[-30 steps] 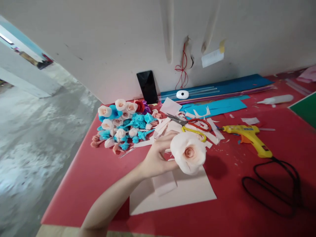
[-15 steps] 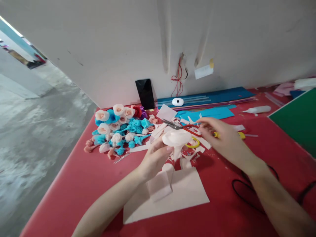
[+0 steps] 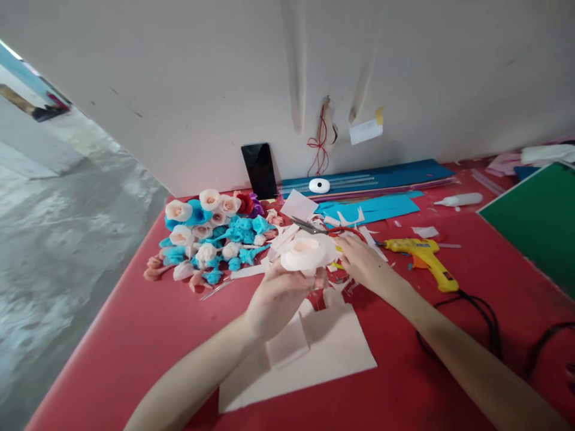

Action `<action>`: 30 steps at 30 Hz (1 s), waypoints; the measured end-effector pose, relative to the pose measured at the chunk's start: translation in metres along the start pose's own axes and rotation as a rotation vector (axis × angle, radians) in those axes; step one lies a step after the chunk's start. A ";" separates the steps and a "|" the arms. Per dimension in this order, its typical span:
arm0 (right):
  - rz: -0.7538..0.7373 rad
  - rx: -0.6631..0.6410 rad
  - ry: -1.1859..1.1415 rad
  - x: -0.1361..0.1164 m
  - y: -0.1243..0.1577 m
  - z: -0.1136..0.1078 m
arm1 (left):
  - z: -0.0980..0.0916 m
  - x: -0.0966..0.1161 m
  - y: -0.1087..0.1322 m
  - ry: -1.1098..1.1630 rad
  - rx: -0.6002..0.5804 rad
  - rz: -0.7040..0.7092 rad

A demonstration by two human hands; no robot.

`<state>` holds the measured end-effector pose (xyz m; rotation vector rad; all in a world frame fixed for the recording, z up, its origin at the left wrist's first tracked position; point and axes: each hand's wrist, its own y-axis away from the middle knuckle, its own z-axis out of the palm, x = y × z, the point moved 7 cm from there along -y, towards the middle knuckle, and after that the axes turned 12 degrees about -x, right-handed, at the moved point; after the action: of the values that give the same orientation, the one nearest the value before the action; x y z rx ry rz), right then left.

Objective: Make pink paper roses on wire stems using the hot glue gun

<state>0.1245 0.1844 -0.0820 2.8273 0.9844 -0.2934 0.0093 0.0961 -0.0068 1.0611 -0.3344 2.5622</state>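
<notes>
My left hand [image 3: 278, 296] is closed around the base of a pale paper flower [image 3: 305, 252], whose layered petals face up. At the flower's right edge is my right hand [image 3: 362, 260], its fingers drawn together on the outer petal; the fingertips are partly hidden. Behind the flower, red-handled scissors [image 3: 309, 225] lie on paper scraps. A yellow handle [image 3: 336, 265] shows between the flower and my right hand. Below my hands lies a cream paper sheet [image 3: 332, 371] with a smaller piece [image 3: 288, 342] on it.
Finished paper flowers [image 3: 215, 233] are heaped at the left. A yellow glue gun [image 3: 424, 254] with a black cord lies right, near a white glue bottle [image 3: 460, 199] and green board [image 3: 534, 221]. A phone [image 3: 259, 170] leans on the wall, beside blue paper [image 3: 381, 209].
My right hand has moved left and down from beside the scissors to the flower's edge, uncovering the glue gun. My left hand has turned the flower so its centre shows.
</notes>
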 end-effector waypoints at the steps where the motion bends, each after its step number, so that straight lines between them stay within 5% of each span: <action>1: 0.016 0.003 0.018 0.000 0.000 -0.002 | -0.001 -0.001 0.001 -0.016 0.012 -0.006; 18: 0.250 0.042 0.079 -0.003 0.002 -0.002 | -0.014 0.000 0.003 -0.178 0.223 0.057; 30: 0.220 0.117 -0.631 0.014 0.012 -0.027 | -0.017 0.013 0.006 -0.278 0.290 0.132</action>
<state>0.1467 0.1881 -0.0584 2.6093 0.5275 -1.1487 -0.0123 0.0995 -0.0098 1.5549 -0.1038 2.6352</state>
